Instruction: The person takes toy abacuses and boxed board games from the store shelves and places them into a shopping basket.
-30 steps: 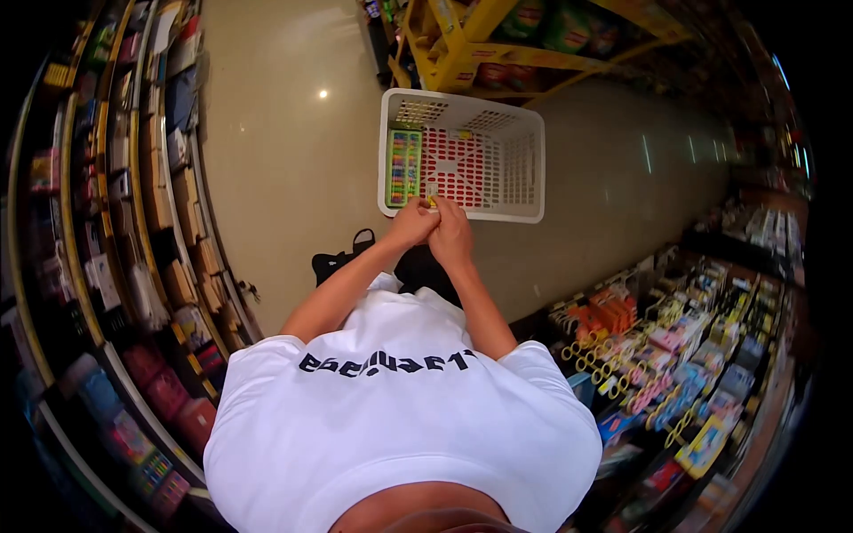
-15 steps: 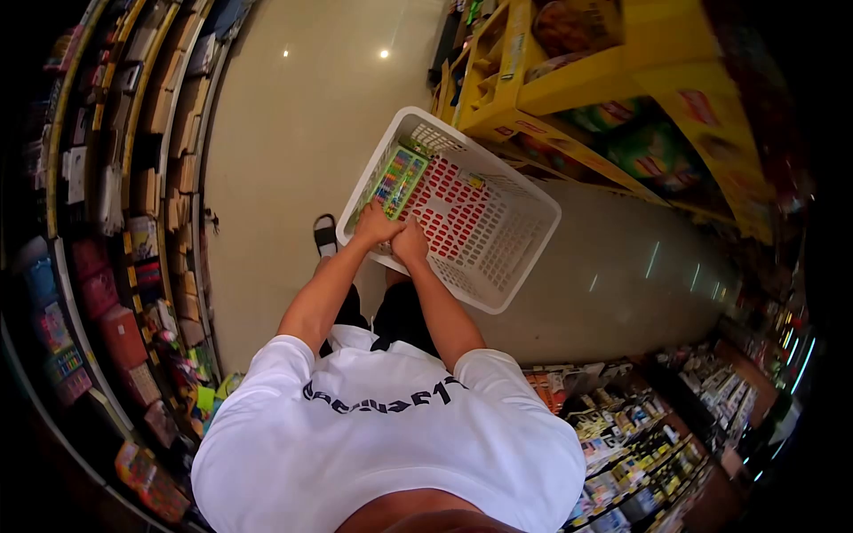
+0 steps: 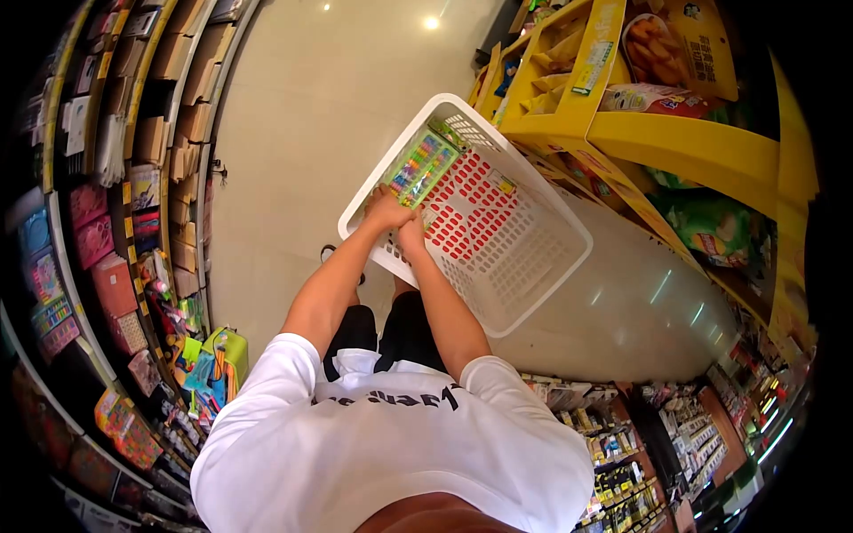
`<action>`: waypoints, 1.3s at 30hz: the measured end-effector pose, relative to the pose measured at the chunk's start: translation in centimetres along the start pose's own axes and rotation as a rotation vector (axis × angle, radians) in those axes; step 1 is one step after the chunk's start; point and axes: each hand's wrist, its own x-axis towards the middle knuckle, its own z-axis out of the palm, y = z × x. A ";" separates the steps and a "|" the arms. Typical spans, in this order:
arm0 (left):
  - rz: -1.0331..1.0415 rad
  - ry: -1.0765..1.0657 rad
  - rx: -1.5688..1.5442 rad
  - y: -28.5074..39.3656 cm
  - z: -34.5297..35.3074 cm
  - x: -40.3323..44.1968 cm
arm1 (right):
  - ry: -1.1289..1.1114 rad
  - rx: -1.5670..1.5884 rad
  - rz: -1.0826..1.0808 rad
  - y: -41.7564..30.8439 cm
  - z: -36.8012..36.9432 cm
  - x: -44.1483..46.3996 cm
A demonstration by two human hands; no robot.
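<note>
A white slatted basket [image 3: 577, 253] is tilted in front of my legs, its bottom showing red through the holes. In it, along the left side, lies a green-framed pack of colourful items [image 3: 424, 169]. A small yellow item [image 3: 504, 184] rests farther in. My left hand [image 3: 386, 210] is at the near left side of the basket, beside the lower end of the pack, its fingers closed. Against it is my right hand [image 3: 411, 234], also closed, over the near edge. What either hand holds is hidden.
Shelves of boxes and stationery [image 3: 182, 151] run along the left. A yellow display rack [image 3: 684, 133] with snack bags stands at the upper right, close to the basket. Racks of small packaged goods [image 3: 622, 471] are at the lower right. A green bag [image 3: 233, 351] hangs at the left shelf.
The view has turned and shifted, so the basket looks slanted and farther right. The yellow rack appears larger and nearer. My hands have gone from the near rim's middle to its left part.
</note>
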 end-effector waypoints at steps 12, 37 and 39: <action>0.250 0.060 0.111 3.7 -3.0 -12.3 | -0.106 0.322 -0.124 -3.8 -2.8 -9.9; 0.446 1.246 -0.929 -37.5 -15.5 -38.2 | -0.736 -0.769 -1.296 -3.0 31.9 -40.7; 0.359 1.318 -1.010 -40.8 -15.4 -40.2 | -0.938 -0.759 -1.233 -1.8 35.0 -43.4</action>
